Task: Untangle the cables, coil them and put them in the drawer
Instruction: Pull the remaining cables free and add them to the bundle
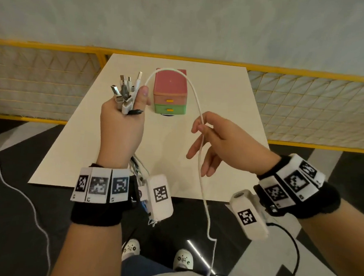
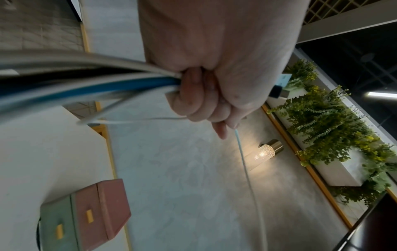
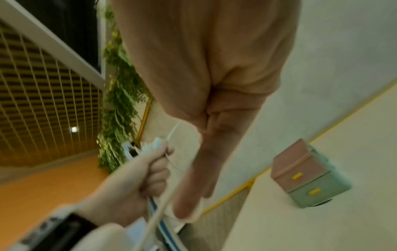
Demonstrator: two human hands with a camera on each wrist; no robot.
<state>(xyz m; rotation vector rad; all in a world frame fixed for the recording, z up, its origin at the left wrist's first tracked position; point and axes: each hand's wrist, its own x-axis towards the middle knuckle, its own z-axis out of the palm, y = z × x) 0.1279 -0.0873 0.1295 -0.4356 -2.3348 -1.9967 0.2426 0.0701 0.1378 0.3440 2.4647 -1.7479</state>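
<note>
The left hand (image 1: 122, 130) is raised above the tabletop's (image 1: 231, 123) left edge, its fingers (image 2: 199, 95) curled tight round a bundle of cables (image 1: 127, 94) — the metal and white plugs fan out above the fist, and the cords, one of them blue, trail down past the wrist. One white cable (image 1: 197, 100) leaves the bundle at the thumb, arches up over the drawer box and drops to the right hand (image 1: 221, 144), where thumb and forefinger pinch it while the other fingers (image 1: 212, 161) hang loosely spread. Below that pinch the cable falls free past the tabletop's near edge toward the floor. The drawer box (image 1: 170, 92) — pink top, pink upper drawer, green lower drawer, yellow handles — stands near the middle of the tabletop toward the far edge, both drawers closed.
</note>
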